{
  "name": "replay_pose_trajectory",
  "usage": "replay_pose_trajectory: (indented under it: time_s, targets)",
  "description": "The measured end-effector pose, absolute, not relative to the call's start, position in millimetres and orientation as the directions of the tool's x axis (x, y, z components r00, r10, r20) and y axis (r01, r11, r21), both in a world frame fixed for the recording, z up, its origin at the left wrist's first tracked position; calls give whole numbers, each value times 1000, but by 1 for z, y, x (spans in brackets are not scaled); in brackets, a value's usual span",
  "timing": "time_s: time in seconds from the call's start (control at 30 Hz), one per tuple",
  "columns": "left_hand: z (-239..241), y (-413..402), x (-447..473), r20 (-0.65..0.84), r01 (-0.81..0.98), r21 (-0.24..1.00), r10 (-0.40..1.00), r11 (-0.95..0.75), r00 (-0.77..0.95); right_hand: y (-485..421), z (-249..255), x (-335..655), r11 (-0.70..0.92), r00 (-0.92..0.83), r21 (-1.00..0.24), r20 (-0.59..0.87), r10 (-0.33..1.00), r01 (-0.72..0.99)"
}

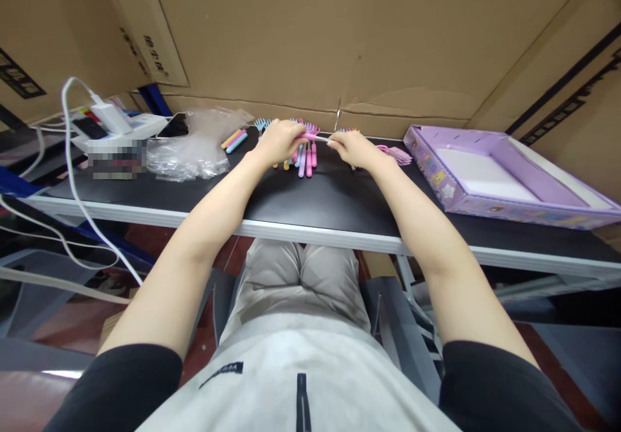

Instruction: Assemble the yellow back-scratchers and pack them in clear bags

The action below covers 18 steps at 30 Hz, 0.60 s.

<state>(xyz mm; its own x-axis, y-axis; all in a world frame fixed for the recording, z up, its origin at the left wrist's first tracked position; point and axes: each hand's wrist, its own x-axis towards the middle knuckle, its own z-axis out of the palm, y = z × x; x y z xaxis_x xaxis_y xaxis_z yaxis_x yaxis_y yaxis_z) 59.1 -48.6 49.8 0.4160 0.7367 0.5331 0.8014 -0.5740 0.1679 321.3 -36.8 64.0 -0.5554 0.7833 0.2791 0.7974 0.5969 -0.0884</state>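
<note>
Reference: purple box [524,214] on tabletop [339,207]. Left of box: pink-and-silver stick [320,138], its pink part pinched by left hand [281,140], its silver part pinched by right hand [354,147], the one nearer the box. Claw-headed sticks [309,162] also left of box; clear plastic bags [194,151] further left of it.

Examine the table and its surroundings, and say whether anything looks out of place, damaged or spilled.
The cardboard behind the table looks damaged: a pale, ragged mark, seemingly a tear, breaks its surface near the bottom. On the left, clear plastic lies crumpled, a little untidy. No spill is visible.
</note>
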Motion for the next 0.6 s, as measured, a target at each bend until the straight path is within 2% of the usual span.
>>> replay_pose_trajectory:
  time_s: [0.1,0.23,0.33,0.47,0.6]
  targets:
    - [50,-52,63,498,821,143,757,-553,423,-34,64,325,613,-570,-131,259,780,779]
    - [55,-56,65,456,824,238,809,-514,373,-30,65,330,624,-574,-74,319,754,778]
    - [60,-58,67,401,758,411,847,-507,349,-27,65,333,662,-610,18,409,679,749]
    - [67,-65,71,264,569,693,890,-443,372,-20,65,336,704,-675,147,472,567,695]
    - [72,-71,68,157,429,836,898,-343,410,-19,67,336,716,-703,205,492,514,668]
